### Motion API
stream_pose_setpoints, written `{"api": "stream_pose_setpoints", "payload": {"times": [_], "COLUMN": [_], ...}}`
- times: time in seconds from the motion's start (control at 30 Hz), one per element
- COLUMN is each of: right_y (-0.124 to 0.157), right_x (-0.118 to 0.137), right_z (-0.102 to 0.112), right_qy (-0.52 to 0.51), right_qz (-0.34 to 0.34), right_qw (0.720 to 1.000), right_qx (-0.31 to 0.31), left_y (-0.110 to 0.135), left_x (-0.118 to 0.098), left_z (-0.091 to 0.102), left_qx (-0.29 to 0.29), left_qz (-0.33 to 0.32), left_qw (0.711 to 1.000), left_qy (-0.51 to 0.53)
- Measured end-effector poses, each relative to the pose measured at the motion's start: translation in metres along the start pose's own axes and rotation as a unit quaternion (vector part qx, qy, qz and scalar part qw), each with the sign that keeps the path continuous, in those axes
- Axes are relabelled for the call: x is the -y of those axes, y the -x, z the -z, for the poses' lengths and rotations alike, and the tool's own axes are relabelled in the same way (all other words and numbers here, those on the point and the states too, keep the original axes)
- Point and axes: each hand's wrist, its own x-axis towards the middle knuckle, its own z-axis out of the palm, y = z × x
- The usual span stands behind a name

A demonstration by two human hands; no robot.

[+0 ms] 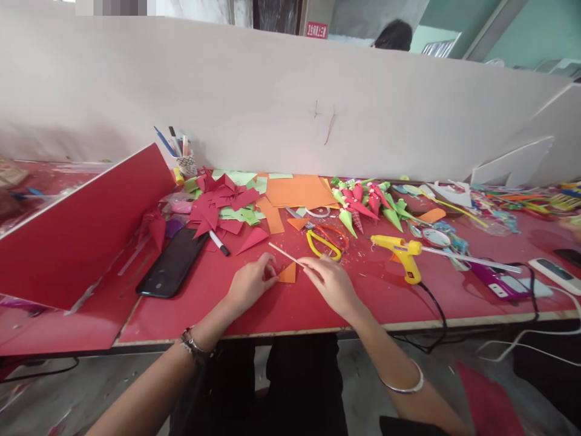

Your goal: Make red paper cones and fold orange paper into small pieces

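My left hand [254,280] is closed, its fingers pinching the left side of a small piece of orange paper [287,274] just above the red table. Between the thumb and fingers of my right hand [330,282] is a thin wooden stick [282,249], which slants up to the left above the orange paper. Beyond the hands lie scissors with yellow handles [323,244]. A yellow glue gun [399,249] with a long clear glue stick rests to the right. Left of my left hand is a black phone [173,264].
Red paper pieces [218,203] and orange sheets [299,191] are piled at the back. Folded red and green paper cones [367,203] lie beside them. A red board [91,233] stands at the left, a pen cup [186,162] behind it. Cables [442,318] hang over the right front edge.
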Motion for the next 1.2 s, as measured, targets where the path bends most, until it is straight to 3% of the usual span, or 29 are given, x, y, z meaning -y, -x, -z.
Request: {"api": "stream_pose_setpoints", "payload": {"times": [0.13,0.23,0.47,0.7,0.9,1.07,1.2], "right_y": [0.005,0.008,0.003,-0.002,-0.011,-0.015,-0.009], "right_x": [-0.004,-0.003,0.000,-0.001,-0.005,-0.003,0.002], "right_z": [-0.010,-0.015,-0.019,-0.018,-0.017,-0.018,-0.022], "right_qy": [0.019,0.028,0.140,0.018,0.002,0.112,0.221], "right_qz": [-0.029,0.002,0.094,0.117,0.116,0.191,0.214], "right_qw": [0.999,0.999,0.983,0.984,0.980,0.961,0.944], "right_qx": [-0.005,0.031,0.076,0.130,0.159,0.165,0.123], "left_y": [0.003,0.005,0.006,0.006,-0.001,-0.004,-0.003], "left_x": [-0.002,-0.006,-0.006,-0.005,0.001,0.002,0.000], "left_z": [-0.005,-0.003,0.001,0.002,0.006,0.009,0.009], "left_qx": [-0.070,-0.142,-0.019,-0.010,0.004,0.010,0.009], "left_qz": [-0.022,-0.077,-0.125,-0.128,-0.173,-0.218,-0.237], "left_qw": [0.996,0.979,0.982,0.983,0.977,0.962,0.950], "left_qy": [-0.048,-0.122,-0.142,-0.132,-0.125,-0.163,-0.203]}}
